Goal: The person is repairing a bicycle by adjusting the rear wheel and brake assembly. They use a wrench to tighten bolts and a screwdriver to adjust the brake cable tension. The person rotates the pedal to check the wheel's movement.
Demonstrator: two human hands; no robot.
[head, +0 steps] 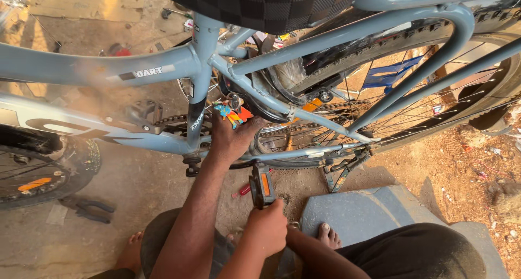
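Note:
A grey-blue bicycle (81, 67) stands sideways in front of me. My left hand (230, 140) reaches up to the crank at the foot of the seat tube and closes on it, fingers hidden behind, thumb towards the chain (304, 128). Small orange and blue tags (232, 114) hang just above that hand. My right hand (266, 229) grips the lower end of the black pedal (262, 184) with its orange reflector, which points down towards me.
The rear wheel (434, 103) fills the right, the kickstand (342, 168) rests on the dirt. Another wheel (38, 176) lies at the left, with dark pliers (87, 208) beside it. A red-handled tool (244, 190) lies under the pedal. A grey slab (374, 211) sits by my bare foot (329, 235).

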